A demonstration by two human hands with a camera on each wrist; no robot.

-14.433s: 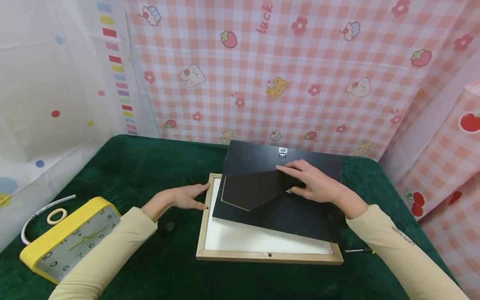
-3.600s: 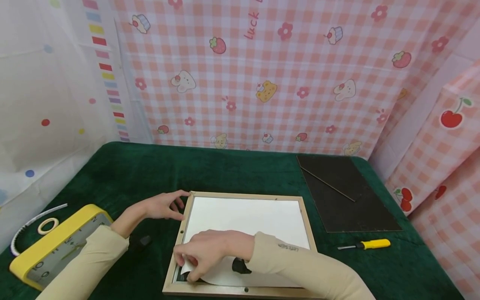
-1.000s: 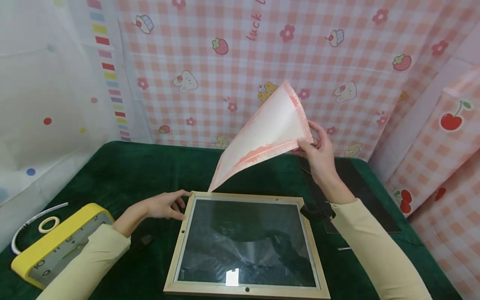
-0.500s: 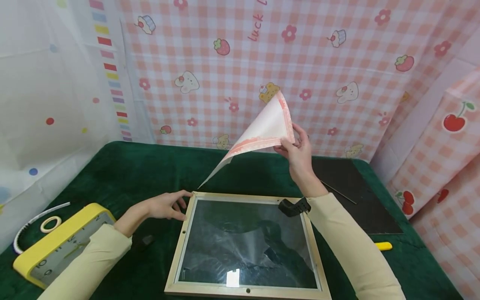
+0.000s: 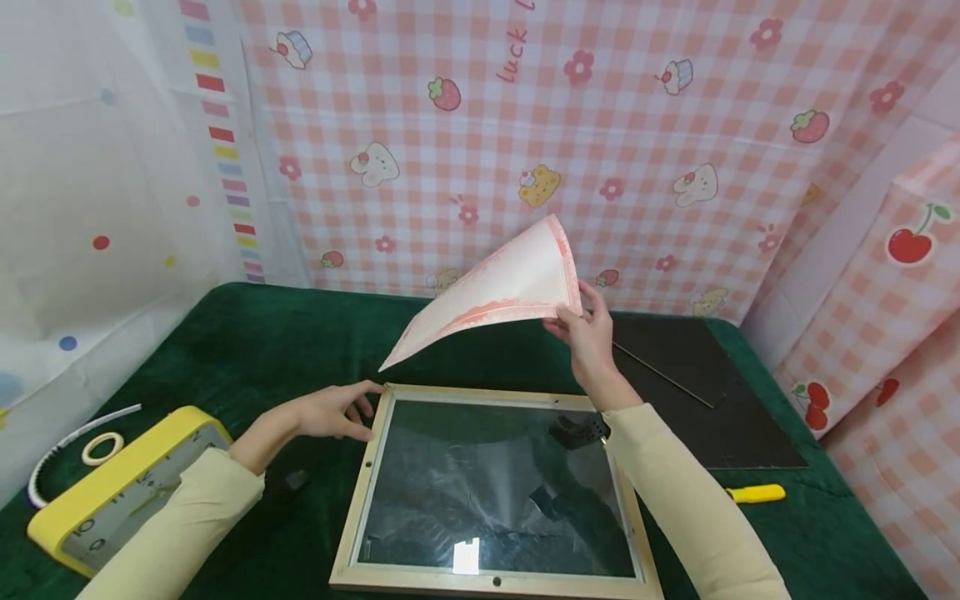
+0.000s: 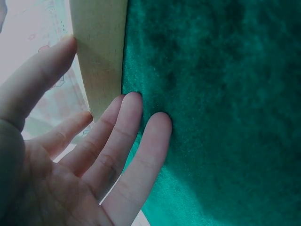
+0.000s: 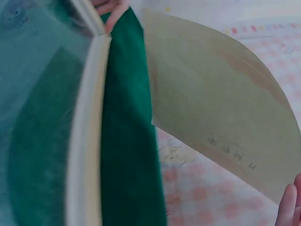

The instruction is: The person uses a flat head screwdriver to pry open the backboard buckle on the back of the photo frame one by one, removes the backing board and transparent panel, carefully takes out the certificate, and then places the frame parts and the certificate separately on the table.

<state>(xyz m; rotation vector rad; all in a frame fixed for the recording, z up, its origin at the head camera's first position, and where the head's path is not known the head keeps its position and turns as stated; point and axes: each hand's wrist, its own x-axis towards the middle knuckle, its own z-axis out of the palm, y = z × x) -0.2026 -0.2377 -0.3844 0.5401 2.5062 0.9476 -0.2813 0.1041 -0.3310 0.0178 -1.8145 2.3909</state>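
Observation:
A sheet of paper (image 5: 502, 287) with a pink-red border hangs curved in the air behind the picture frame (image 5: 420, 577). My right hand (image 5: 591, 342) pinches its near right corner between thumb and fingers. Small handwritten marks show on the sheet's underside (image 7: 211, 103) in the right wrist view. The light wooden frame lies flat, its clear pane (image 5: 450, 467) showing dark green cloth and reflections. At the frame's far left corner my left hand (image 5: 330, 412) rests with loosely bent fingers. In the left wrist view, its thumb and some fingertips touch the wooden rail (image 6: 99, 52).
A black backing board (image 5: 738, 442) with its stand lies at the right, behind a yellow-handled screwdriver (image 5: 757, 494). At the left are a yellow clock (image 5: 120, 487), a pale ring (image 5: 102, 448) and a white cord (image 5: 45, 458). A small dark piece (image 5: 297, 479) lies by the left forearm.
Earlier the backing board came off the frame to the right, and my right hand lifted the sheet out. Over the last second the sheet has moved lower and left. My left hand stays put.

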